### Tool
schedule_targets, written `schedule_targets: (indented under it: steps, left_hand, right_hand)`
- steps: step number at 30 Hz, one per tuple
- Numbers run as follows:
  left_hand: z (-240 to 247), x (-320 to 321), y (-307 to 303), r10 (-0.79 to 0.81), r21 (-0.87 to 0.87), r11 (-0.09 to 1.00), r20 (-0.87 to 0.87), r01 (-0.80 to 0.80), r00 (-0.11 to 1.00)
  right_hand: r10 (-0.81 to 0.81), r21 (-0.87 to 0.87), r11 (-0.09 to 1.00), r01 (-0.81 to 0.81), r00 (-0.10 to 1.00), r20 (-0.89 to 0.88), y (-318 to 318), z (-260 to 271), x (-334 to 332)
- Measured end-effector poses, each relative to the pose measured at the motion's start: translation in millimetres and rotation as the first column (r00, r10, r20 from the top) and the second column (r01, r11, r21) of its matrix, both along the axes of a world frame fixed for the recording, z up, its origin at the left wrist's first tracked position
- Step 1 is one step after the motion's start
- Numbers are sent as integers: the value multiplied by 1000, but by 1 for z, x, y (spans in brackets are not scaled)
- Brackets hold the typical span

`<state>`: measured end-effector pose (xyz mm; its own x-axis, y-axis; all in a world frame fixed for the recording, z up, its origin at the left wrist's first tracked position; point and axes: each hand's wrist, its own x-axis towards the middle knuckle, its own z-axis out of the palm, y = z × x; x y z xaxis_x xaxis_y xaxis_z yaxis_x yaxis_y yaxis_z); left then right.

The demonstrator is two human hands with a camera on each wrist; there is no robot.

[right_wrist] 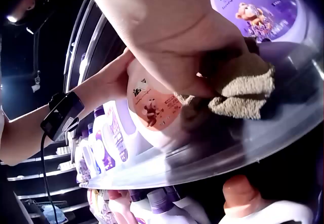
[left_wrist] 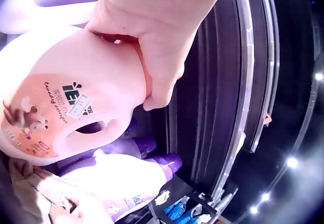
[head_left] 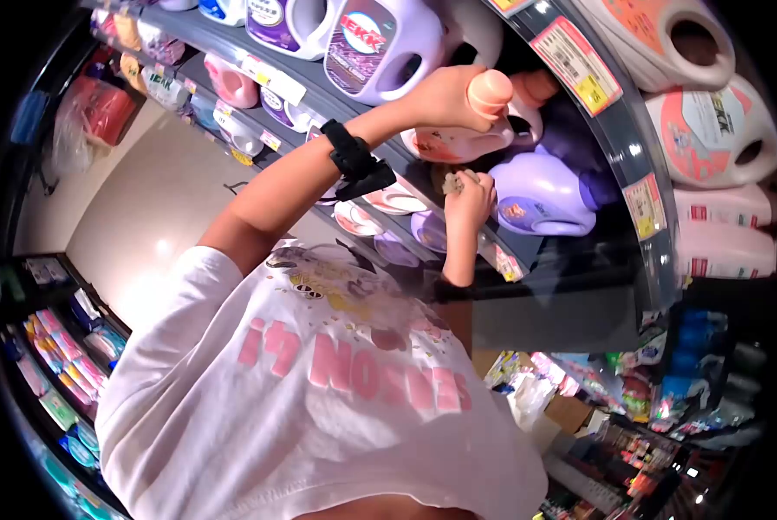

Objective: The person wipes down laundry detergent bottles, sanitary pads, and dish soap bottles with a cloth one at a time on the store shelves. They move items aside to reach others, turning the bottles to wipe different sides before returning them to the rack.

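Observation:
My left hand grips the neck of a pale pink laundry detergent bottle, just below its peach cap. The bottle is tilted and has an orange label with a teddy bear and a small price sticker. A beige cloth is bunched in my right hand, close over the shelf surface beside the bottle's base. My right fingers are partly hidden by the cloth in the right wrist view. A purple detergent bottle stands on the shelf near the right hand.
More purple detergent bottles line the same shelf on the left. The shelf edge carries price tags; bottles with orange and purple caps stand on the level below. Pink bottles fill a shelf at the right.

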<state>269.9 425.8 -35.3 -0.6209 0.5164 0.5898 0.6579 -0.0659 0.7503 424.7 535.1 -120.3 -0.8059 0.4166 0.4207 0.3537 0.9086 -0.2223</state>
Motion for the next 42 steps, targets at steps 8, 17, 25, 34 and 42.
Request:
schedule_targets:
  steps: [8,17,25,34,42]
  left_hand:
    - [7,7,15,13,-37,999,37,-12,999]
    - [-8,-15,29,-125,-92,989,-77,118,989]
    - [37,115,103,-28,143,984,-462,106,886]
    - [39,109,171,-82,95,991,-112,92,990]
    - [45,145,122,-180,57,980,-139,189,974]
  right_hand:
    - [211,-259,927,-272,947,-241,10,-4,14]
    - [-204,-800,429,-419,818,-538,37,-10,121]
    - [-370,-486,874,8,661,-653,91,28,145]
    - [-301,-506,847,-163,638,-709,64,35,131]
    - [-81,-163,982,-97,561,-824,54,106,135]
